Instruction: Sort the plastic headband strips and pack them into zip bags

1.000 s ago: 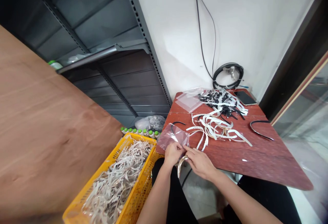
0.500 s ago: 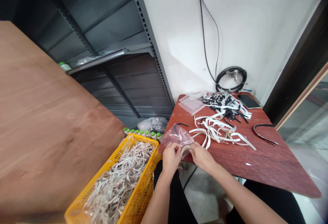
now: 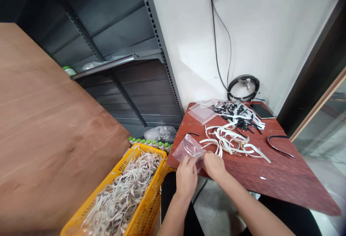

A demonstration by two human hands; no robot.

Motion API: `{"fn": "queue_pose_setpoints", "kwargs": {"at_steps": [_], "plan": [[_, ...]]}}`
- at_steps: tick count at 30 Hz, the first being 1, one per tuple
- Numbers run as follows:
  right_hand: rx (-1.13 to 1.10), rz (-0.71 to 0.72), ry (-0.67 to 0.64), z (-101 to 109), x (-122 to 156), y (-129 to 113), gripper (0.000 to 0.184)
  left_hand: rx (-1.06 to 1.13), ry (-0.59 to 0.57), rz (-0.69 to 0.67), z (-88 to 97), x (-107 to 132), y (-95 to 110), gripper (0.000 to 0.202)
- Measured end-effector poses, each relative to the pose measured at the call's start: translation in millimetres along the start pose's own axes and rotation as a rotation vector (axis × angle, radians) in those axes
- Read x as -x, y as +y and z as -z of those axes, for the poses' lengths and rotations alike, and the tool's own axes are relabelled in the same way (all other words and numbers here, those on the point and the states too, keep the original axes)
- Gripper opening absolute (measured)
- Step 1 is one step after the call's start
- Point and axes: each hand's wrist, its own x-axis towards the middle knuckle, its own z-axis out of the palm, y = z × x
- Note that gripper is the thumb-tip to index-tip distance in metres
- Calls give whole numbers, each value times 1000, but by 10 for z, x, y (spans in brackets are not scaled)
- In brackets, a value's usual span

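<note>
My left hand [image 3: 187, 177] and my right hand [image 3: 214, 164] meet at the near left corner of the red-brown table [image 3: 281, 178]. Both pinch the mouth of a small clear plastic bag [image 3: 189, 147], which lies slanting away from me over the table edge. A pale curved band seen earlier is now out of sight, hidden by the hands or inside the bag. Just beyond my right hand lies a loose heap of white bands [image 3: 229, 139].
A yellow crate [image 3: 155, 196] full of pale bands stands at my left knee. On the table are black pieces [image 3: 238, 115], flat clear bags [image 3: 202, 112], a black headband [image 3: 278, 145] and a phone [image 3: 261, 110]. Green-capped bottles [image 3: 150, 143] and a grey shelf rack [image 3: 129, 59] stand behind.
The pale curved band between my hands has gone out of sight at the bag's mouth. Both hands have closed in on the bag, and the view has tilted slightly.
</note>
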Motion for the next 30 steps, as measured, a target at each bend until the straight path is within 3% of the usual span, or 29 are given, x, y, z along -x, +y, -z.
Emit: {"fn": "queue_pose_setpoints", "kwargs": {"at_steps": [4, 9, 14, 25, 30], "plan": [[-114, 1, 21, -47, -57, 66, 20, 93, -10, -2, -82, 32, 50, 34], [-401, 137, 21, -127, -42, 181, 16, 234, 12, 84, -146, -5, -25, 29], [-600, 264, 41, -261, 72, 192, 32, 295, 39, 86, -175, -33, -38, 29], [-463, 419, 70, -265, 121, 117, 32, 423, -59, 57, -78, 2, 65, 28], [-397, 400, 164, -199, 210, 314, 40, 241, 44, 14, -20, -102, -118, 30]]}}
